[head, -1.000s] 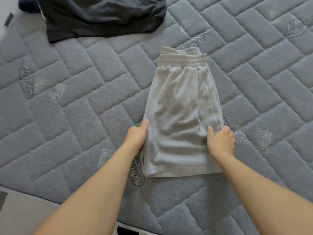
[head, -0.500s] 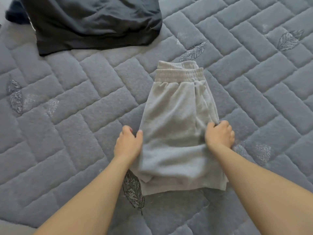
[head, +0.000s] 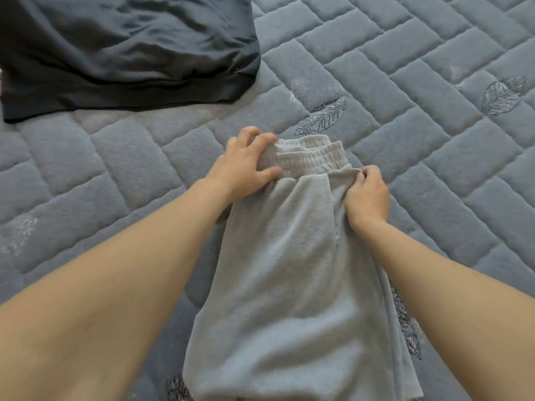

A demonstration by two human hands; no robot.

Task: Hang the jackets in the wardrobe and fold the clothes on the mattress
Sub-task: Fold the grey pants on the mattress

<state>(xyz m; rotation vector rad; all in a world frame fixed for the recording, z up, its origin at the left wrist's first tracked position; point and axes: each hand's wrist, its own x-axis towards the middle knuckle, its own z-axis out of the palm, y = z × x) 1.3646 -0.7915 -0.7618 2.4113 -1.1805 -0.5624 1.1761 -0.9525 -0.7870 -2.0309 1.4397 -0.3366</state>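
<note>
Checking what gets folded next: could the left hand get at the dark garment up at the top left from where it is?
Probably yes. The left hand grips the grey shorts at the waistband; only bare mattress lies between it and the dark garment. It must release the shorts first.

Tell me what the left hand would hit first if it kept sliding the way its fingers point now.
The left hand grips the waistband of the grey shorts, fingers pointing up and right. Going on, it would probably cross the waistband, then bare mattress. The black garment lies well left of that line.
</note>
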